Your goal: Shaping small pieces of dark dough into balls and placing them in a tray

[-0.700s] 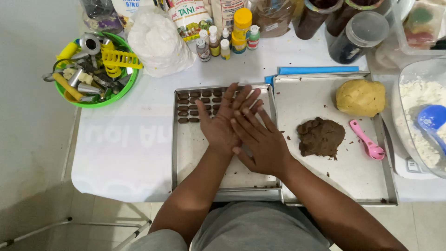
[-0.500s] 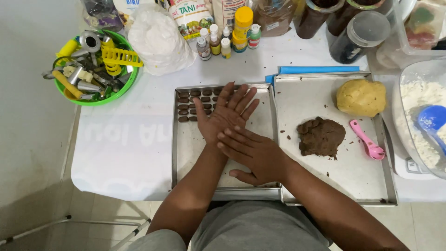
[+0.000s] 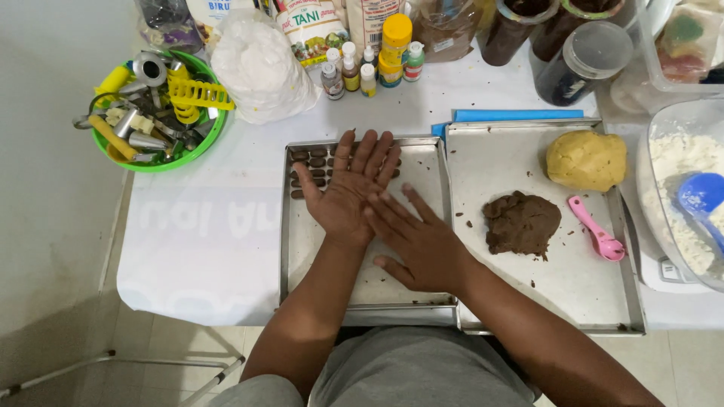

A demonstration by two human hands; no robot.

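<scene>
My left hand (image 3: 343, 192) lies palm up with fingers spread over the far end of the left metal tray (image 3: 302, 256). My right hand (image 3: 422, 245) is palm down, its fingertips resting on the heel of the left palm. Nothing shows between the two hands; anything under the right fingers is hidden. Small dark dough pieces (image 3: 311, 167) sit in rows at the tray's far left corner, partly covered by my left fingers. On the right metal tray (image 3: 513, 301) lie a brown dough lump (image 3: 522, 222), a yellow dough ball (image 3: 587, 160) and a pink scoop (image 3: 599, 234).
A green bowl (image 3: 197, 143) of cutters and tools stands far left, with a white bag (image 3: 260, 71) beside it. Small bottles (image 3: 369, 64), jars and packets line the back. A clear tub of flour (image 3: 667, 188) with a blue scoop (image 3: 701, 197) stands at the right.
My right hand has slid back toward me and to the right across the left palm, uncovering most of the left hand. The left hand stays over the tray.
</scene>
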